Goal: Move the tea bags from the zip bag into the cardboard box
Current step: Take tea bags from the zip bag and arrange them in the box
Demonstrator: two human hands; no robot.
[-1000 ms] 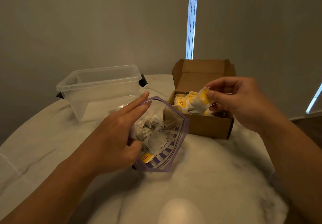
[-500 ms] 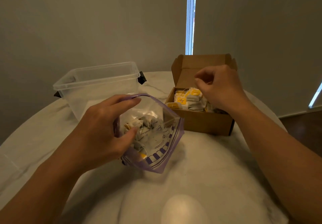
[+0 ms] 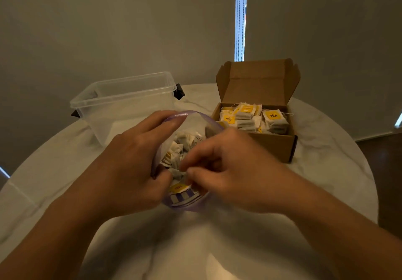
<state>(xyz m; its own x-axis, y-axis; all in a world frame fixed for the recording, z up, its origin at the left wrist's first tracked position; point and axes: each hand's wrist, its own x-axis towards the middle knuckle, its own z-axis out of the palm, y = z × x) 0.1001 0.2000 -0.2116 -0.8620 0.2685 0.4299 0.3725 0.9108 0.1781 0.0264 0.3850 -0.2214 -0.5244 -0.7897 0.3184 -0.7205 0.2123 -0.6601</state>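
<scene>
Marbled white surface (image 3: 195, 247) ran nearest me, below both wrists. My left grip (image 3: 130, 162) held the zip bag (image 3: 185, 200) open by its rim, fingers curled over the mouth. My right grip (image 3: 228, 170), just right of it and reaching into the mouth, pinched a tea bag (image 3: 179, 173) between thumb and forefinger. More tea bags (image 3: 182, 143) lay loose just beyond that pinch. Beyond the right grip stood the cardboard box (image 3: 272, 147), lid up and crowded with bags. Beyond the left grip stood a clear tub (image 3: 121, 105). I judged the strings the risk: tangled tags could drag extra bags out onto the surface, or the heaped box could shed one.
</scene>
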